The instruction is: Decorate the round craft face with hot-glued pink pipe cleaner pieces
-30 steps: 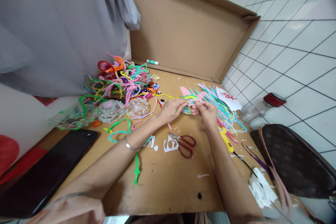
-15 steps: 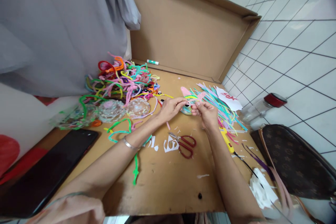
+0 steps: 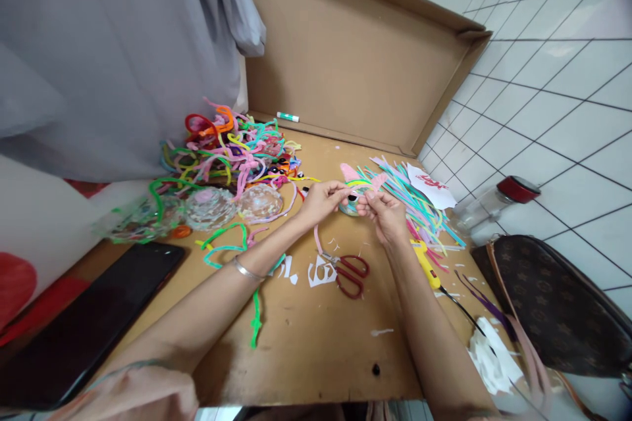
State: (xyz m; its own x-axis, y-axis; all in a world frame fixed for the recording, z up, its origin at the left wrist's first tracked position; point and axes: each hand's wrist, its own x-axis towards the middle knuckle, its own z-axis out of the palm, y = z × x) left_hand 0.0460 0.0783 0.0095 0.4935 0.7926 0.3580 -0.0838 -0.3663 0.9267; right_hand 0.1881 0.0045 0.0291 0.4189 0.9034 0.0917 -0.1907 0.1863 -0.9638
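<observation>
From my remote seat, my left hand (image 3: 322,202) and right hand (image 3: 388,213) pinch a pink pipe cleaner (image 3: 317,239) by the pink-eared figure (image 3: 359,183), beyond the scissors (image 3: 353,273); light, even tension should help shape it.

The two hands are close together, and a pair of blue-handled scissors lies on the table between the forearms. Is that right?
Not quite: the head view shows that the scissors are red-handled, not blue-handled. The rest is right: they lie on the table, and the left hand and right hand are close together.
</observation>
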